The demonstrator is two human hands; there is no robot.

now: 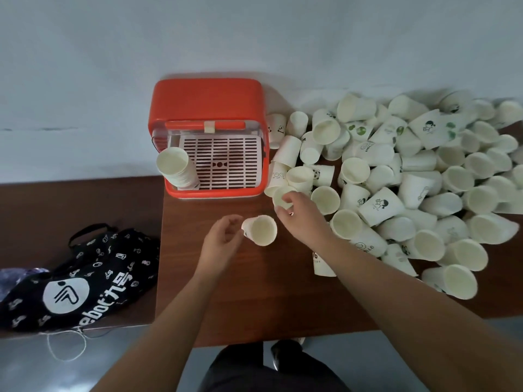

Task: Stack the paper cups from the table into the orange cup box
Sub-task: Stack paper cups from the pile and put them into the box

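Orange plastic, the cup box [208, 100] stood open at the back of the brown bench [268, 292], with a stack of cups [177, 171] in its front-left corner. Your right grip [302, 219] clasped a paper cup [281, 195] at the edge of the loose pile [410, 179]. Your left grip [223, 239] curled at the base of another cup [261, 230]. Whether it pinched that cup could not be told.

Rounded plastic cup box [208, 99]: orange; inner slotted tray [223, 162]: white. Heaped paper cups [396, 176]: cream-white, some black or green prints. Wooden worktop [249, 284]: dark brown. Cloth bag [76, 281]: black, white icon pattern.
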